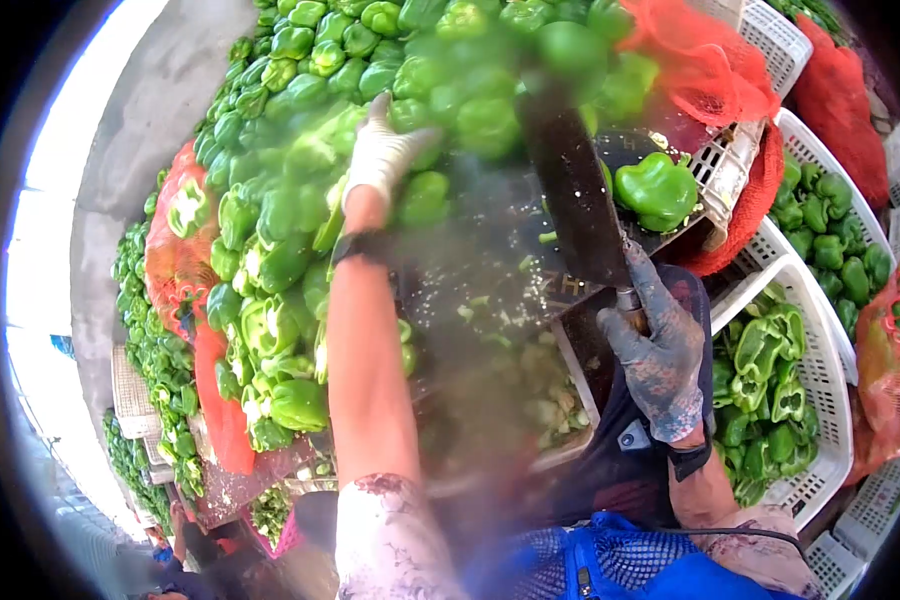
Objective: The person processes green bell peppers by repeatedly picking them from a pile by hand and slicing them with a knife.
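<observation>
Holds L hand [382, 152] by peppers [285, 255], upper ctr-left, w/ fingers spread; can't tell contact thru blur. Pinches knife [575, 190] w/ fingers of R hand [662, 355]. Treat peppers as light, firm, slick; cup shoulders.

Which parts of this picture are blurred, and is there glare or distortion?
Head view throughout: haze blurs green peppers at top centre and the middle of the dark work surface; the right hand looks clearer; the far left glares white; edges bow, fisheye-like, into black corners.
</observation>
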`<state>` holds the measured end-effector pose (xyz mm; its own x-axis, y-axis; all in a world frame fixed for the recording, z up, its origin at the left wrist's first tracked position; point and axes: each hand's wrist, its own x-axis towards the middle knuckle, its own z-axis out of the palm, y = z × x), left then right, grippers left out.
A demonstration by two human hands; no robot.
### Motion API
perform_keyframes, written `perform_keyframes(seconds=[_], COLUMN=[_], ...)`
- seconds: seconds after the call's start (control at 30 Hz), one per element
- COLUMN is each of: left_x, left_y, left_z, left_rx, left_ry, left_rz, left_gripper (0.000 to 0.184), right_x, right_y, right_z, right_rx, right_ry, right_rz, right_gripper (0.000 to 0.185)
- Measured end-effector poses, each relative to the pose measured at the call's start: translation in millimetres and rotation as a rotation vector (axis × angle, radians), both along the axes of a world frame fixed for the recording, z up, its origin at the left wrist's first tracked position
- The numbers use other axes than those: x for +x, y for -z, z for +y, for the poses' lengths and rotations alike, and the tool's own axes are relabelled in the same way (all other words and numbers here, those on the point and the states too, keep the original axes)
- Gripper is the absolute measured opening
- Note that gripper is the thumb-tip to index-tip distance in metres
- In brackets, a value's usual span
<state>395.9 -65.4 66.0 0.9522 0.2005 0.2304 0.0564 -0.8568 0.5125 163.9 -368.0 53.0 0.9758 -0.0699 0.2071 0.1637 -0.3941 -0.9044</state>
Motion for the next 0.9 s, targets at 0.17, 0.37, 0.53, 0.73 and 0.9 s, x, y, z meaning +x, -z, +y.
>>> perform_keyframes(seconds=[0.17,0.37,0.53,0.73,0.9], left_x=[-16,-118,-187,-181,-181], left_y=[-3,-27,31,41,18], left_z=[-28,-46,-82,-64,-70], left_rx=[-0.190,-0.477,-0.596,-0.515,-1.795], left_ry=[-0.145,0.205,0.273,0.122,-0.014], left_rz=[-0.211,-0.270,-0.081,-0.002,0.140], left_gripper=[0.085,0.081,0.102,0.109,0.093], right_x=[-2,-11,-16,-16,-11], right_y=[8,-5,3,-36,-66], right_z=[-1,-4,3,6,26], right_rx=[-0.036,-0.042,0.007,-0.228,-0.400], right_ry=[-0.023,-0.053,-0.100,-0.281,-0.267], right_rz=[-0.079,-0.144,-0.317,-0.505,-0.632], right_gripper=[0.066,0.055,0.061,0.051,0.046])
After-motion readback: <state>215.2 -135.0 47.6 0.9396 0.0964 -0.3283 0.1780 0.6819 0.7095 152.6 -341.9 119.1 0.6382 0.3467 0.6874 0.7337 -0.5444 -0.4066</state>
